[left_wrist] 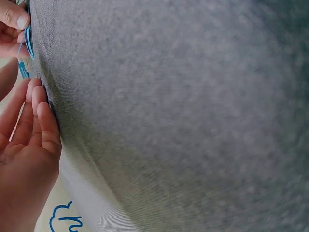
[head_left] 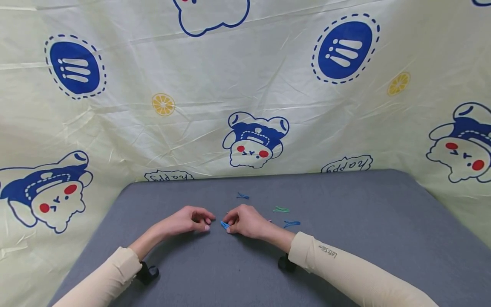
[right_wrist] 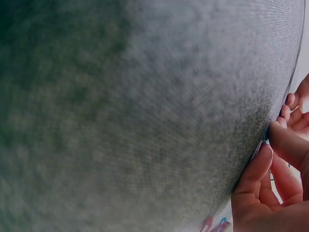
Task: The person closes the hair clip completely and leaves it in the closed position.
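My right hand (head_left: 247, 221) pinches a slim blue clip (head_left: 224, 224) between thumb and fingers, low over the grey table (head_left: 192, 273). The clip shows narrow looped arms, and in the right wrist view the fingers mostly hide it. To its left, my left hand (head_left: 190, 220) rests low at the table with fingers loosely bent and nothing held. The left wrist view shows this left hand (left_wrist: 31, 130) palm toward the camera, its fingertips pointing at the right hand and the blue clip (left_wrist: 29, 41).
Behind the hands lies another blue clip (head_left: 243, 195). A green clip (head_left: 281, 209) and a further blue clip (head_left: 292, 224) lie to the right. A bit of pink (head_left: 270, 221) peeks out beside the right hand. A printed cloth (head_left: 207, 140) hangs behind the table.
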A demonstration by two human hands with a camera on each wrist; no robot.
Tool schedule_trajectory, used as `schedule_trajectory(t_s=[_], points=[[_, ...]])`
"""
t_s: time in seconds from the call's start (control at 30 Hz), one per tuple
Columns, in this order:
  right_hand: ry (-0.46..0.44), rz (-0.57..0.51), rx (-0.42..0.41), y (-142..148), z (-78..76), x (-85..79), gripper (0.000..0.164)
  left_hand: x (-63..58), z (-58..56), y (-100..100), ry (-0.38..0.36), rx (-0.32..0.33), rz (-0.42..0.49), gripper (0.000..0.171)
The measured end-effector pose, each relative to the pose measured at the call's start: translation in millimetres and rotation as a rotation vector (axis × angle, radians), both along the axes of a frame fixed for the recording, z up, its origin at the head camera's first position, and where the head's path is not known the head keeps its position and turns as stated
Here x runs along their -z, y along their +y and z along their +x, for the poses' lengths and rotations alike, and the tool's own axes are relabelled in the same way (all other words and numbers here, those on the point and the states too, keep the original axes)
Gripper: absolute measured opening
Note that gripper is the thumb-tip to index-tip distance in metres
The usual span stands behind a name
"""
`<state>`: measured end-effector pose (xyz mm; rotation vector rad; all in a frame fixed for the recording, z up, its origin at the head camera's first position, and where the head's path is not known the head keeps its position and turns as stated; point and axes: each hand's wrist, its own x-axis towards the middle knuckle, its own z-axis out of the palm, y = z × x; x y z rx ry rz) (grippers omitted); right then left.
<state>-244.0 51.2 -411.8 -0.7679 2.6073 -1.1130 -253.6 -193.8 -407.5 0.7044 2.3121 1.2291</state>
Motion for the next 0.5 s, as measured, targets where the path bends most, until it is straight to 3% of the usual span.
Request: schedule_trajectory(t_s=[0.27,0.5], points=[[-0.027,-0.010,-0.017,1.4,-1.0,1.8,0.008,0.4,-1.5,-1.9,-0.040,-0.003,0.008,0.034],[0.008,0.032,-0.070,1.1,1.4,-1.4,0.004,-0.8,-1.9,-1.1,-0.037,-0.013,0.004,0.034]])
